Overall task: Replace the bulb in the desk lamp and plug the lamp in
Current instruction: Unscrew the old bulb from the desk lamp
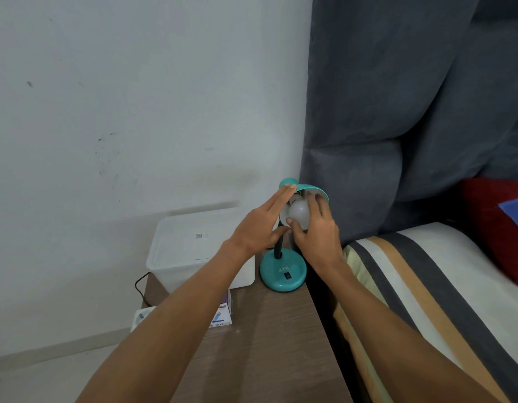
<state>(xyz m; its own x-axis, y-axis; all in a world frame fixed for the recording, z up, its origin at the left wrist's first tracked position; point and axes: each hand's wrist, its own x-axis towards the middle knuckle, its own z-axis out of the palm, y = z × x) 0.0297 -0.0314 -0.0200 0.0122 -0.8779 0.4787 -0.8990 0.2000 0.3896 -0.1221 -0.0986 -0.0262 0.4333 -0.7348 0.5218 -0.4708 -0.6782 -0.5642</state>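
A teal desk lamp stands on a brown bedside table (269, 338), its round base (282, 273) near the table's right edge. The teal shade (313, 189) tilts toward me, with a white bulb (299, 213) inside it. My right hand (317, 234) wraps its fingers and thumb around the bulb. My left hand (262, 225) lies flat against the left side of the shade, fingers stretched out and touching its rim. The lamp's black neck (278, 251) shows between my two hands. A black cable (140, 286) hangs off the table's left edge; its plug is hidden.
A white plastic box with a lid (190, 245) sits on the table left of the lamp. A small bulb carton (222, 314) lies partly under my left forearm. A bed with a striped cover (420, 286) and a grey padded headboard (397, 112) is on the right.
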